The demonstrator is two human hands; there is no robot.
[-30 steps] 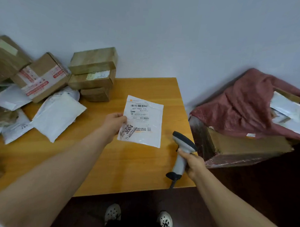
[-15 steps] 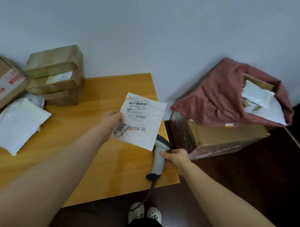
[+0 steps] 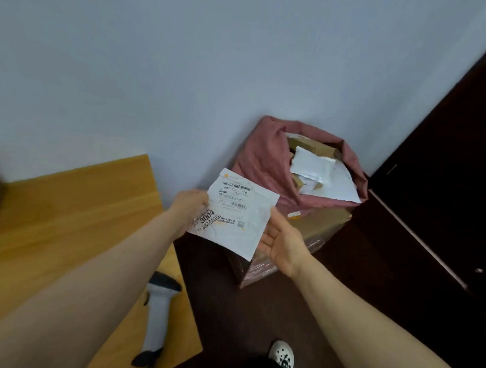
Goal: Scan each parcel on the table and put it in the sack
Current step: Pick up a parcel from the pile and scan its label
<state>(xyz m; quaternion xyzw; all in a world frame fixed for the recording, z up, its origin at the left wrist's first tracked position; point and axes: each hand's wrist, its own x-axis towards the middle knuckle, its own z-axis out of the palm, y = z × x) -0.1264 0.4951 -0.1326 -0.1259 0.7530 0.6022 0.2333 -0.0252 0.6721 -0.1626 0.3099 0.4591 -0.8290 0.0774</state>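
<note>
My left hand (image 3: pixel 190 209) pinches the one white parcel (image 3: pixel 235 214) by its left edge. My right hand (image 3: pixel 281 240), fingers straight, touches its right edge. The parcel hangs past the table's (image 3: pixel 70 205) right edge, just before the one pink sack (image 3: pixel 264 162), which sits open-mouthed on a box (image 3: pixel 317 230). One scanner (image 3: pixel 158 315) lies at the table's corner, with open dark floor (image 3: pixel 218 307) alongside.

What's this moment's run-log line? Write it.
left hand: grips parcel | right hand: touches parcel edge | scanner: on table | sack: open
</note>
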